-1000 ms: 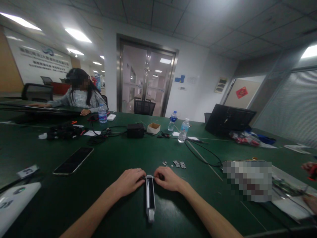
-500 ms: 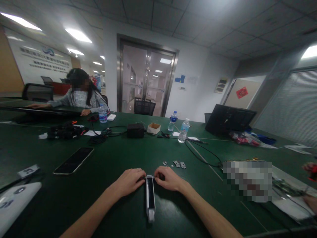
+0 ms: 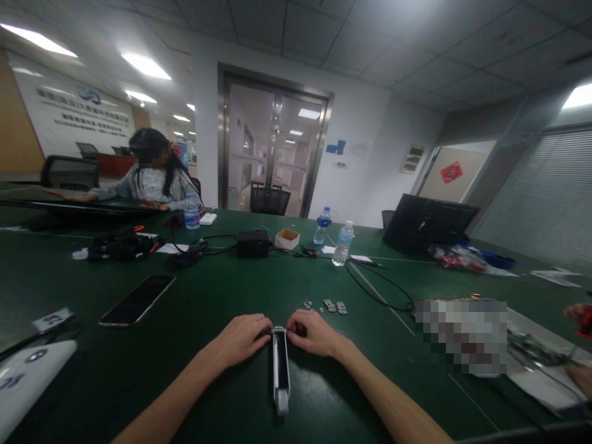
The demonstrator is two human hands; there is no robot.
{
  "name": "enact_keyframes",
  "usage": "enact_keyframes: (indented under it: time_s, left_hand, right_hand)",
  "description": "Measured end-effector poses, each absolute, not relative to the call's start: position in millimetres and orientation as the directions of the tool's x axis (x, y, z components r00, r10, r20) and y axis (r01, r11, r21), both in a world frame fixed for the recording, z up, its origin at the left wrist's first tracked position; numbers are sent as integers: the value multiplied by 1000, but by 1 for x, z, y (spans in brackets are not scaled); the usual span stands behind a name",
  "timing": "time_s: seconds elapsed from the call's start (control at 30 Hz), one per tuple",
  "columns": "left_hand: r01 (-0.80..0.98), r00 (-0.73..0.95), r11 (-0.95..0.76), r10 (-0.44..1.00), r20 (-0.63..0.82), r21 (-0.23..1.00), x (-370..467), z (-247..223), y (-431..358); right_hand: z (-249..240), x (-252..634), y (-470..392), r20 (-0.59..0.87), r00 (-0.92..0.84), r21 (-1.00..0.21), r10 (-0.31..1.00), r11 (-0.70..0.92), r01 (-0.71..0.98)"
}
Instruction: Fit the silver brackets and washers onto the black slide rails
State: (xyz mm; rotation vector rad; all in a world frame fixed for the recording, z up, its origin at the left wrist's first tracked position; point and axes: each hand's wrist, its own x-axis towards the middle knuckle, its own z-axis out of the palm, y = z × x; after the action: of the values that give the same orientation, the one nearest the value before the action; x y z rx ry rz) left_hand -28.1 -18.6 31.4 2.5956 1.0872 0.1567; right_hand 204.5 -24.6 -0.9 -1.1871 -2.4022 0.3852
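Observation:
A long, narrow white case (image 3: 282, 370) with a dark inner face lies on the green table, pointing away from me. At its far left corner is my left hand (image 3: 245, 336), closed, its fingertips pressed together against or just beside the edge. My right hand (image 3: 314, 333) is curled in a pinch at the far right corner. Whatever small thing either pinch holds is too small or hidden to make out. Beyond the right hand lie two flat metal brackets (image 3: 335, 306) and several small ring-like pieces (image 3: 308, 304).
A phone (image 3: 139, 300) lies left of my arms. Two water bottles (image 3: 343, 245), a black box (image 3: 253, 243) and a small open carton (image 3: 287, 239) stand further back among cables. At right is a circuit board (image 3: 539, 348) near another person's hand. Someone sits at the far left.
The fingers of my right hand have shifted slightly left, closer to the case. My left hand and the case look unmoved. The seated person's hand has moved a little.

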Motion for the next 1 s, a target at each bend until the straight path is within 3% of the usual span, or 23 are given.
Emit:
enact_keyframes:
  time_s: [1.0]
  left_hand:
    - [677, 707, -670, 707, -15, 305, -27, 33, -19]
  right_hand:
    - [2, 205, -26, 260, -528, -420, 809, 587, 692]
